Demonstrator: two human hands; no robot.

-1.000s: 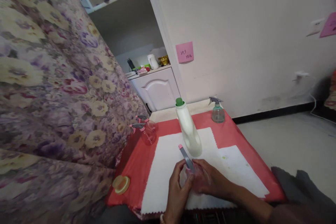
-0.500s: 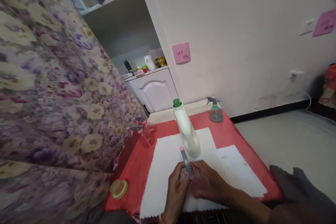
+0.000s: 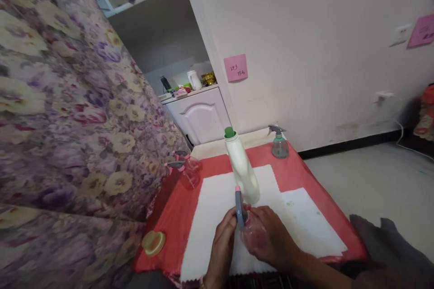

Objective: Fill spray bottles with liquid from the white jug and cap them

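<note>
Low over the white cloth [image 3: 206, 230], a clear pink spray bottle [image 3: 253, 231] with a grey trigger head and pink nozzle tip is between my hands. My right hand [image 3: 276, 237] is wrapped round its body. Fingers of my left hand [image 3: 222, 239] close on the neck, just under the trigger head. Right behind it stands a tall pale-green jug [image 3: 239, 162] with a green piece in its mouth. Whether the spray bottle touches the jug I cannot tell. The undersides of both hands are hidden.
Two more pink spray bottles [image 3: 190, 176] stand at the table's left edge. A teal-collared spray bottle [image 3: 280, 146] is at the back right. A yellowish round lid [image 3: 153, 243] lies front left on the red tablecloth [image 3: 176, 230]. A floral curtain [image 3: 84, 144] hangs along the left.
The spray bottle has turned in my hands, its trigger head now more upright and more of its pink body showing. My left hand has shifted slightly left.
</note>
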